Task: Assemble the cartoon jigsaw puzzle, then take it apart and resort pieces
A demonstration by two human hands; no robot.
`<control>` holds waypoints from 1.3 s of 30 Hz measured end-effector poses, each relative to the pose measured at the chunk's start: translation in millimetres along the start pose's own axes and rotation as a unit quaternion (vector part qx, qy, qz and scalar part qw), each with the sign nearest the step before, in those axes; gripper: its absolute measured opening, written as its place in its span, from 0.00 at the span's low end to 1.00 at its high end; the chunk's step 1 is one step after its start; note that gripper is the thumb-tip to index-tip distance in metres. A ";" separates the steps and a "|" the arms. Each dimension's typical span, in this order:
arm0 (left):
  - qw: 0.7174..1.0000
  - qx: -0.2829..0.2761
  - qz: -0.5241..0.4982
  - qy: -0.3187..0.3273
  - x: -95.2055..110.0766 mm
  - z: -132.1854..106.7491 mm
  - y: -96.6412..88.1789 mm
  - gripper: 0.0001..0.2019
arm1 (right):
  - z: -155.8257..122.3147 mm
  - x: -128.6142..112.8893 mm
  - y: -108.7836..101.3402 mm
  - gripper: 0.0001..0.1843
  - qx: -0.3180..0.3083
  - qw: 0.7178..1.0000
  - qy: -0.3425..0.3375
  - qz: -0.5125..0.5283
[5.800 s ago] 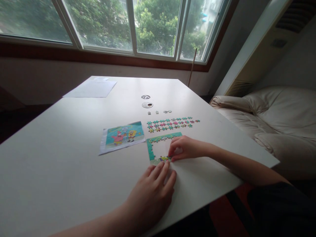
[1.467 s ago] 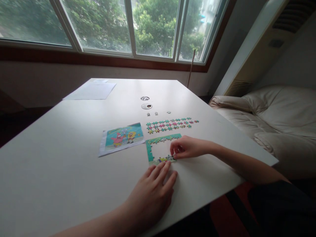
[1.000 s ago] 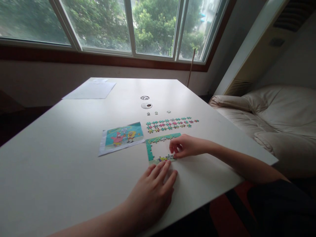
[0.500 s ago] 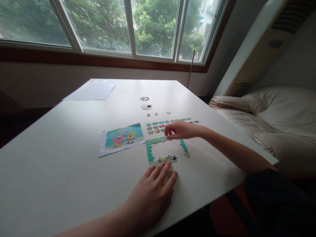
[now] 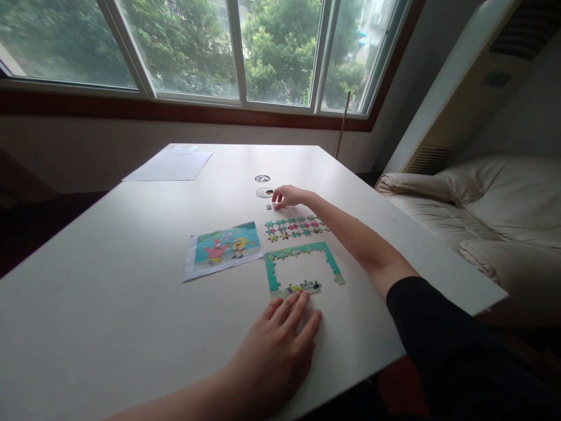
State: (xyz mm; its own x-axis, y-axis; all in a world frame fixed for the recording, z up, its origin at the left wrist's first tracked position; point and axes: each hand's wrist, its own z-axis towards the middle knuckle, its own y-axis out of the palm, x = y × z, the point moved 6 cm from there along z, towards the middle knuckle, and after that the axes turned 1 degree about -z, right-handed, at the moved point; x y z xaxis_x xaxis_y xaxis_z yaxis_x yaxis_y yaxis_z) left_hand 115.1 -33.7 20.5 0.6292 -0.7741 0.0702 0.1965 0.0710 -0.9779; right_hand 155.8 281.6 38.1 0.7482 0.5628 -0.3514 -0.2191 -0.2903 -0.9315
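My left hand (image 5: 276,345) lies flat on the table, fingers stretched out, with its fingertips at the lower edge of a jigsaw puzzle border (image 5: 270,272). This border is mostly green, with a gap at its lower right corner and a bare middle. My right hand (image 5: 289,197) reaches over the loose pieces, its thumb and fingers bent and a little apart. It is beside a small pale puzzle piece (image 5: 269,206) and partly covers the spot around it; no held piece can be made out. Rows of loose puzzle pieces (image 5: 292,227) lie between the border and my right hand.
Left of the border, a printed cartoon picture (image 5: 225,250) lies on the white table (image 5: 131,292). Two round discs (image 5: 263,178) are behind the loose pieces. White paper (image 5: 169,165) lies at the far left. A cream sofa (image 5: 504,216) stands to the right.
My right hand has moved away from me, from above the border's top edge to the pale pieces near the discs. My left hand stays by the lower edge. The view has shifted slightly.
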 end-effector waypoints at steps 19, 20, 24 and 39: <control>1.000 -0.002 -0.005 0.006 0.7 0.1 -1.0 0.18 | 12.7 -9.9 4.3 0.11 -0.025 0.994 -0.020 0.106; 1.000 -0.002 -0.003 0.006 0.6 0.2 -0.6 0.18 | 7.4 -10.4 2.3 0.10 -0.015 0.993 -0.025 0.117; 1.000 -0.002 0.003 0.005 1.0 0.9 0.4 0.18 | -31.2 -11.2 -6.0 0.08 0.006 0.985 -0.050 0.163; 0.999 0.024 0.040 0.021 9.8 10.3 4.2 0.16 | -214.5 -42.8 32.8 0.11 -0.071 0.962 -0.108 0.239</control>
State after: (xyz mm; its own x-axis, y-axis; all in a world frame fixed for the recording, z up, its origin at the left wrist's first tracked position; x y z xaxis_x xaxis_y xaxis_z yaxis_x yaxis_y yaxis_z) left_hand 129.8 -34.5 19.1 0.6129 -0.7900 -0.0161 0.1834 0.1621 -0.9696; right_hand 251.0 82.0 42.8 0.4330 0.4821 -0.7616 -0.4060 -0.6500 -0.6423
